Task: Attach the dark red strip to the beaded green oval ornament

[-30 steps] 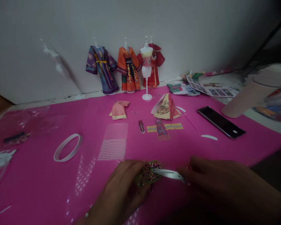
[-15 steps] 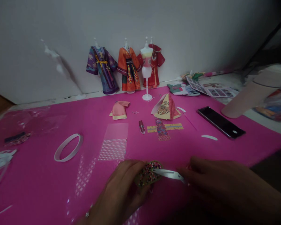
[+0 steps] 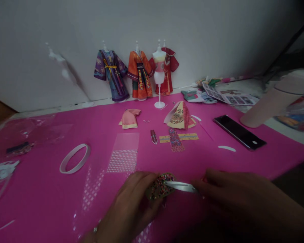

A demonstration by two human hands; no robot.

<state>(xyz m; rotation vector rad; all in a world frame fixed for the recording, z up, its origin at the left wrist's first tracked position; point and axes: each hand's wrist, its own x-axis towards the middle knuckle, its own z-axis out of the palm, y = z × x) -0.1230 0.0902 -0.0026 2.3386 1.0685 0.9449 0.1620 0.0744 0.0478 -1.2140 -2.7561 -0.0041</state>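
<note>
Close to the front, my left hand (image 3: 131,202) has its thumb and fingers closed on a small patterned fabric piece (image 3: 162,185), dark with multicoloured specks and an olive-green edge. From the other side, my right hand (image 3: 233,192) is wrapped round a pair of scissors (image 3: 181,186), with the handles mostly hidden in the fingers. The silver blades lie close together, their tip over the fabric piece. Whether they cut into it, I cannot tell. Just beyond lies a clear sheet of rhinestones (image 3: 123,161).
Miniature robes hang on stands by the wall, one purple (image 3: 111,76) and one orange (image 3: 140,76). On the pink mat (image 3: 192,158) lie a pink doll top (image 3: 130,118), a small skirt (image 3: 179,115), crossed fabric strips (image 3: 175,137), a tape ring (image 3: 74,158) and a phone (image 3: 239,132). A tumbler (image 3: 271,101) stands right.
The scissor blades have drawn closer together and shifted slightly over the fabric piece. Both hands stay almost where they were, and the view has moved a little.
</note>
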